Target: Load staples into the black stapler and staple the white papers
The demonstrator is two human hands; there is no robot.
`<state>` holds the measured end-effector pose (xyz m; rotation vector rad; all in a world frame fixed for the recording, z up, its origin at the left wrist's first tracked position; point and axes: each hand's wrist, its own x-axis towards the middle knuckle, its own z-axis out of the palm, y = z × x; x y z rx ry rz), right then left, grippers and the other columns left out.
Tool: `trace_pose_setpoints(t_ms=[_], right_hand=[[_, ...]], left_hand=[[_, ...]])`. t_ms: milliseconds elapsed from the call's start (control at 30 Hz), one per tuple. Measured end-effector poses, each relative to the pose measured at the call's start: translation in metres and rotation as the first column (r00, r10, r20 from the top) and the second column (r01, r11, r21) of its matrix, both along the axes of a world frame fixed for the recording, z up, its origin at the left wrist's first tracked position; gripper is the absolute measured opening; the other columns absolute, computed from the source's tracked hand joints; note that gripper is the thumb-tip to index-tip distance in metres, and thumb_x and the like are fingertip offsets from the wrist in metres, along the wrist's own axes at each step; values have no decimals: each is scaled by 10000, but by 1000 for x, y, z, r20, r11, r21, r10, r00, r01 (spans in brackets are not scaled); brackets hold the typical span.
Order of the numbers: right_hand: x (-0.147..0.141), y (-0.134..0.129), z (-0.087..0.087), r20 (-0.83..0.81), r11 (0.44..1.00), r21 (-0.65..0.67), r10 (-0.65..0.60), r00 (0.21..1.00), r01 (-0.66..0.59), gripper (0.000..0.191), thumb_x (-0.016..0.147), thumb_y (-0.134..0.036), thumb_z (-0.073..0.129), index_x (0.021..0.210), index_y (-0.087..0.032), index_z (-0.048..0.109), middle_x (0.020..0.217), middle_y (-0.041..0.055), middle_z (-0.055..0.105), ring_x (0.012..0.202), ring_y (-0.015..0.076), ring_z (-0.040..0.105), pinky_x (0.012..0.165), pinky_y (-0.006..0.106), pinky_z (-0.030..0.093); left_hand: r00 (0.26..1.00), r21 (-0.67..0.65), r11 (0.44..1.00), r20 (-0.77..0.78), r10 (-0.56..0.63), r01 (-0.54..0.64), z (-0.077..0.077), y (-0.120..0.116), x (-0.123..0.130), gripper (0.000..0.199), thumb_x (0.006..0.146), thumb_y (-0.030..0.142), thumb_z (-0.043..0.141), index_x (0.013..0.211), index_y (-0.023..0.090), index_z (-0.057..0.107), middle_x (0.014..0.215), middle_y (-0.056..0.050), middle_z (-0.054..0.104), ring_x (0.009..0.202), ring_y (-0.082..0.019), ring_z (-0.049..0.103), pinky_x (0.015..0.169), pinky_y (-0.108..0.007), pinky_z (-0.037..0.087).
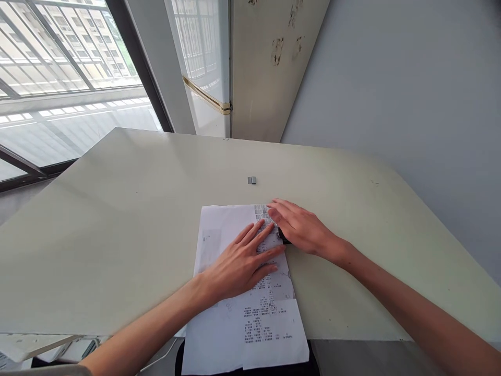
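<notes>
Left hand [243, 262] spread flat, grasping nothing, likely steadying paper [223, 326]; right hand [300, 228] covers black object [283, 237] at paper's right edge, can't tell if grasping.

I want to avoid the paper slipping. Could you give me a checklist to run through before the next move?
1. Left hand laid on the paper: ok, spread over its printed side.
2. Right hand at the paper's right edge, toward the far end: ok.
3. Black object in full view: not ok, partly hidden by the right hand.
4. Paper wholly on the table: not ok, its lower end passes the near edge.
5. Small grey pieces apart from the paper: ok, beyond its far edge.
6. Right hand's grip on the black object: cannot tell.
</notes>
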<state>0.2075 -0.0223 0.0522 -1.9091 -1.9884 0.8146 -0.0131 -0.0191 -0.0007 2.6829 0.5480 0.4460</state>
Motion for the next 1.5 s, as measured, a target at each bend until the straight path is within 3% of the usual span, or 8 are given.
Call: trace_pose_setpoints(t_ms=[333, 767, 967, 1200, 1500], right_hand=[[-2, 1, -5, 90, 1000, -25, 4, 996, -1, 708, 1065, -698, 229, 1515, -272, 571, 1692, 100, 419, 1581, 348, 348, 1263, 583, 310], [-7, 0, -8, 146, 1000, -5, 9, 989, -9, 648, 1081, -644, 260, 1512, -277, 576, 1673, 92, 452, 1567, 352, 372, 1246, 579, 348], [-7, -2, -1, 178, 1000, -14, 13, 984, -11, 611, 1101, -581, 234, 1516, -281, 567, 1659, 55, 479, 1551, 311, 411, 1248, 537, 367], [-4, -2, 7, 131, 997, -75, -6, 991, 16, 614, 1098, -576, 234, 1532, -280, 553, 1673, 26, 459, 1577, 274, 368, 1277, 522, 327], [-5, -1, 3, 175, 998, -53, -12, 984, 21, 583, 1107, -565, 237, 1507, -313, 576, 1657, 2, 482, 1562, 268, 395, 1260, 528, 360]], left_hand=[[1000, -18, 1000, -8, 2, -2, 2, 0, 1, 447, 1107, 432, 482, 1537, 326, 548, 1777, -21, 154, 1635, -331, 137, 1328, -563, 261], [1000, -13, 1000, 20, 0, 1, -2, -2, 2, 455, 1105, 417, 491, 1551, 335, 529, 1781, -12, 148, 1639, -330, 132, 1340, -543, 229], [1000, -2, 1000, -1, 11, -11, -3, -3, 3, 449, 1117, 432, 458, 1542, 314, 542, 1784, -28, 113, 1636, -332, 132, 1335, -543, 232], [999, 19, 1000, -48, 13, -12, -2, -3, 2, 474, 1121, 458, 438, 1535, 261, 560, 1756, -127, 219, 1630, -342, 156, 1322, -544, 249], [1000, 9, 1000, -24, 12, -12, -2, -3, 3, 459, 1118, 440, 457, 1542, 288, 545, 1768, -91, 197, 1631, -334, 159, 1319, -553, 256]])
